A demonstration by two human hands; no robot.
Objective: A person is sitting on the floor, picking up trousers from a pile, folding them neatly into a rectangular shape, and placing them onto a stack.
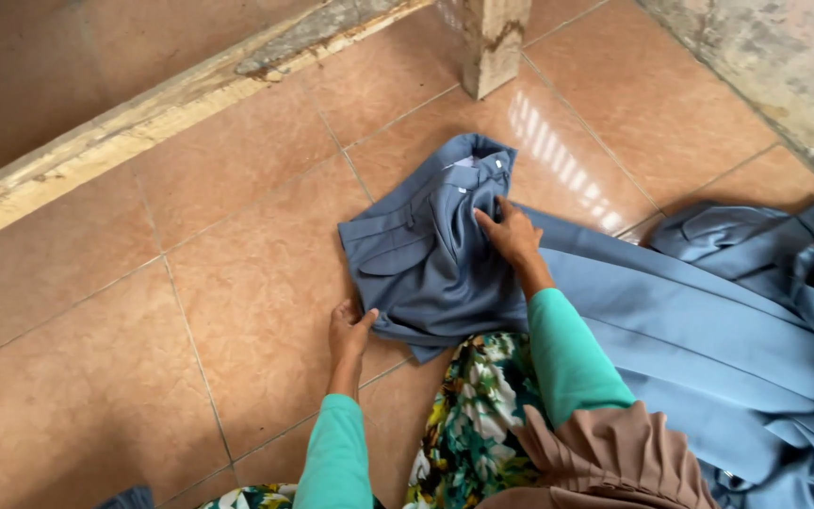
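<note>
Blue-grey trousers [426, 254] spread on tiled floor [143, 330], waistband end toward wooden post [494, 42]. Left hand [349, 332] pinches the near edge; right hand [511, 234] presses flat on top. More blue cloth [765, 283] piled right.

Soft daylight, floor [558, 160] glare, perhaps blurred.
</note>
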